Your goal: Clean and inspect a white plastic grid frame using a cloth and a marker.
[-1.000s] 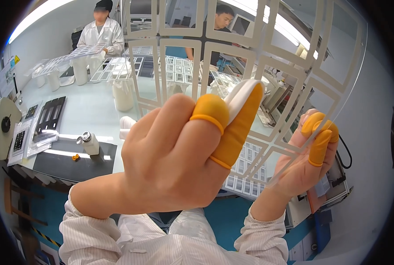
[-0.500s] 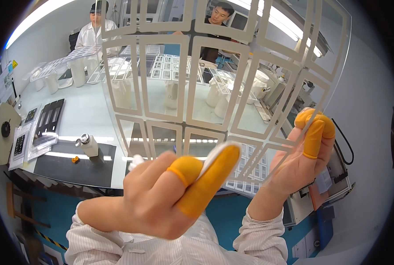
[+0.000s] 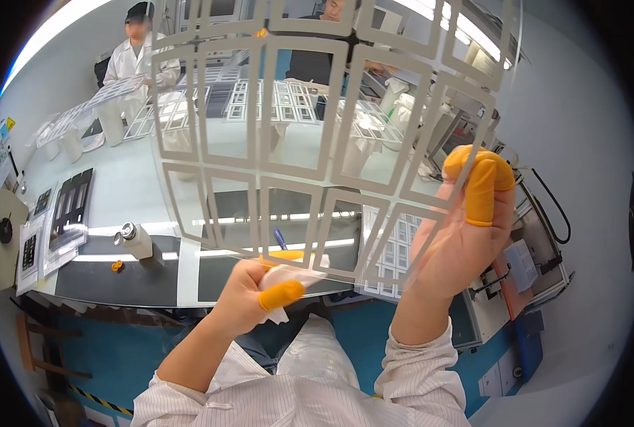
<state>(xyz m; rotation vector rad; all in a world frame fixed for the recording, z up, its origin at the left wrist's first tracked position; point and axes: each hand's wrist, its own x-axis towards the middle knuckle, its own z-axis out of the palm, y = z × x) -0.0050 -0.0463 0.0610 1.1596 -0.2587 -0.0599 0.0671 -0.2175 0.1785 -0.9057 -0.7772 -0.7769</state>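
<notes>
A large clear sheet with rows of grey rectangular frames [image 3: 337,107] is held up in front of me, tilted. My right hand [image 3: 466,235], with orange finger cots, is closed on its right edge. My left hand [image 3: 244,299], also in orange finger cots, pinches a folded white wipe [image 3: 278,276] at the sheet's lower edge. One left finger shows above the wipe and the thumb lies below it. Whether the wipe touches the sheet, I cannot tell.
On the table [image 3: 182,213] stand a white bottle with a metal top [image 3: 135,240], a loose orange finger cot [image 3: 117,265], bagged black panels [image 3: 71,206] and a blue pen [image 3: 280,238]. Similar sheets rest on white cylinders [image 3: 110,121] farther back. Two people are across the table.
My left hand has moved down and away from me to the sheet's lower edge, wipe still in it. The sheet and my right hand have shifted left.
</notes>
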